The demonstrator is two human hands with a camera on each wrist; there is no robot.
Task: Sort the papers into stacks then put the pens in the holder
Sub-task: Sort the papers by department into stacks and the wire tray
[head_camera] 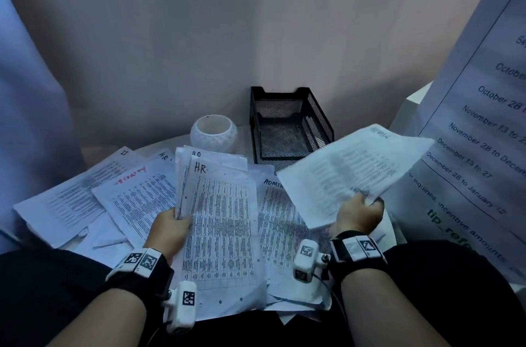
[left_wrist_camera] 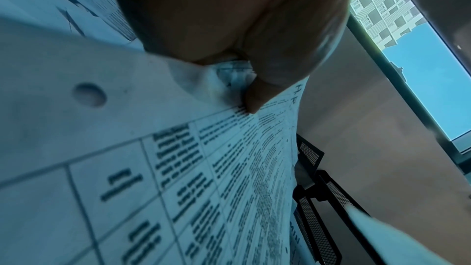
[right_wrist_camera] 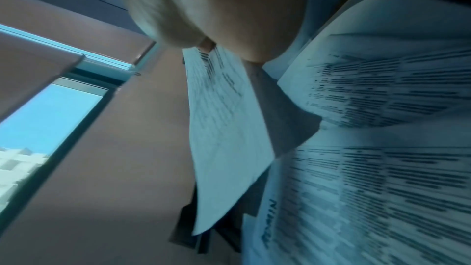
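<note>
My left hand (head_camera: 170,228) grips a bundle of printed sheets headed "HR" (head_camera: 222,221) by its left edge; in the left wrist view the thumb (left_wrist_camera: 254,98) pinches that HR bundle (left_wrist_camera: 203,168). My right hand (head_camera: 360,214) pinches a single printed sheet (head_camera: 350,170) by its near edge and holds it lifted above the desk, blurred. The same sheet (right_wrist_camera: 224,128) hangs from the fingers in the right wrist view. Loose papers marked "ADMIN" (head_camera: 281,233), "SECURITY" (head_camera: 142,193) and "IT" (head_camera: 74,198) lie spread across the desk. No pens are in sight.
A white round faceted pot (head_camera: 213,133) stands at the back, next to a black mesh paper tray (head_camera: 287,124). A beige partition wall (head_camera: 199,47) closes off the rear. A large printed notice (head_camera: 489,119) leans at the right.
</note>
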